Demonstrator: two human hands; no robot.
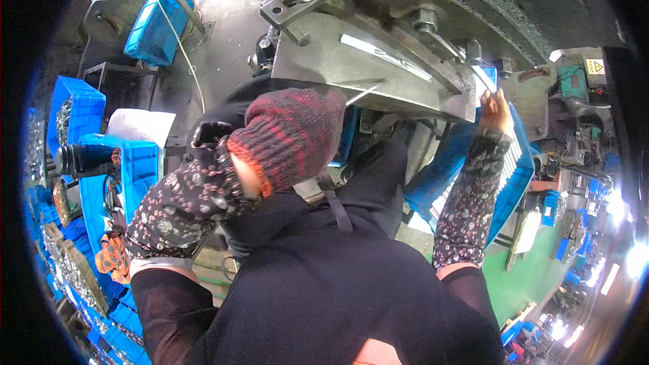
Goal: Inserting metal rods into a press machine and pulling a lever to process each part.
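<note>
A dark red and black knitted glove covers my left hand (pixel 292 136), held in front of the machine's steel plate (pixel 318 54). Out past the glove pokes a thin pale rod (pixel 363 94), its tip over the plate's front edge; the fingers gripping it are mostly hidden by the back of the glove. My right hand (pixel 497 115) is bare and pinches the near end of a narrow shiny metal strip (pixel 483 79) beside the plate's right end. Another bright strip (pixel 385 56) with dark marks lies on top of the plate.
Below my right forearm a blue crate (pixel 517 192) holds several pale strips. Bolts and a large nut (pixel 424 20) stand up from the machine behind the plate. On the left are blue bins (pixel 140 170) and a blue box (pixel 157 27); a cord (pixel 192 67) hangs near it.
</note>
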